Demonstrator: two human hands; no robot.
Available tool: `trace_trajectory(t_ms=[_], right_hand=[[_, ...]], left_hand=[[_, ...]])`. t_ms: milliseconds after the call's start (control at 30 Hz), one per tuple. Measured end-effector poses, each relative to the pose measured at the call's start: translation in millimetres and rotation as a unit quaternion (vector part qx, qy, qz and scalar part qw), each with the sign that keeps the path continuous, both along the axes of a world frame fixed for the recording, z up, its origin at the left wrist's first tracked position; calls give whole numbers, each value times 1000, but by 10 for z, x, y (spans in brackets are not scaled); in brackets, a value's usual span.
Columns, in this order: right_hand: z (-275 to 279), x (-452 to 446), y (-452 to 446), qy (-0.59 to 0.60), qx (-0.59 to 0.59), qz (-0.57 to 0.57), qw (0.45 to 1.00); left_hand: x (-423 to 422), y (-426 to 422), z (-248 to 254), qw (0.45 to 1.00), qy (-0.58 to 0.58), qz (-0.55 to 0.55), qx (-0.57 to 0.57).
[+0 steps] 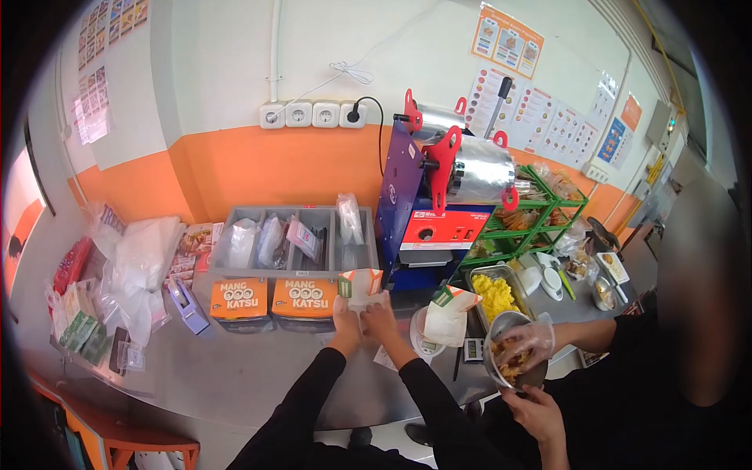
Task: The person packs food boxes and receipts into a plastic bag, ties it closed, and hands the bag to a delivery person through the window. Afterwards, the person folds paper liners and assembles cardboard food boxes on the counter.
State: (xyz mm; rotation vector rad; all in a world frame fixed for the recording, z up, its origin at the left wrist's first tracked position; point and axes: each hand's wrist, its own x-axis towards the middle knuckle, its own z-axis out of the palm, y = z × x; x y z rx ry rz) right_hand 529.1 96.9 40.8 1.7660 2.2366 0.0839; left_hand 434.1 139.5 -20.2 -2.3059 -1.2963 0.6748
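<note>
My left hand (345, 322) and my right hand (380, 319) are closed on a paper food box (361, 287) with a white inside and orange and green flaps. Its top stands open, and the fingers behind it are partly hidden. Just right of my right hand, a similar open paper box (445, 326) rests on a white kitchen scale (423, 345). Behind my hands lie stacks of orange-printed boxes (304, 298) marked "Mang Katsu".
At right, a co-worker's gloved hand (534, 343) reaches into a metal bowl (492, 368) of food. A tray of yellow food (495, 296), a cup sealing machine (439, 227), a grey divided bin (313, 270), a tape dispenser (188, 305) and plastic bags (145, 258) surround the steel counter (235, 368).
</note>
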Motion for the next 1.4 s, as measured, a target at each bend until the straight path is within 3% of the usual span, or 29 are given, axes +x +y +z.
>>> trace_trajectory(t_ms=[67,167,300,400,500,600,700,900,967,1067,1100,1167,1233,1300,1333,1400], right_hand=[[-132,140,73,62,24,-5,998],[-212,146,43,90,62,8,994],[-182,204,1,149,104,38,983],[-190,332,2,183,111,55,975],[147,332,-160,230,113,61,965],[295,307,-434,278,232,60,930],[487,122,-817,341,305,17,889],[280,-359,-1654,455,187,-102,865],[117,-656,-1877,546,119,-175,811],[-23,-1136,-1986,550,85,-270,786],[-50,-1227,-1898,520,166,-271,793],[-118,-1229,-1472,444,321,-267,793],[-81,-1139,-1011,423,403,-290,758],[-370,-1003,-611,415,477,-248,734],[-618,-978,-497,439,481,-284,704],[-975,-897,-326,498,471,-344,642]], left_hand=[[-78,-87,346,995,-74,20,-58],[-112,-123,232,994,-105,15,-31],[-188,-199,513,965,-254,-15,-66],[-293,-224,525,919,-385,-67,-48],[-394,-359,643,808,-568,-158,-4],[-634,-546,948,771,-624,-111,56],[-1086,-793,1269,749,-651,-104,57],[-2169,-923,1439,746,-662,-62,46],[-2501,-891,1348,701,-710,-60,36],[-2885,-929,1122,655,-755,-20,-35],[-2969,-914,1064,642,-763,0,-69],[-2888,-816,1121,672,-728,-64,-122],[-2623,-696,1168,690,-694,-131,-162],[-2264,-496,1134,726,-637,-193,-172],[-2064,-379,1100,754,-596,-223,-165],[-1652,-156,966,735,-589,-302,-150]])
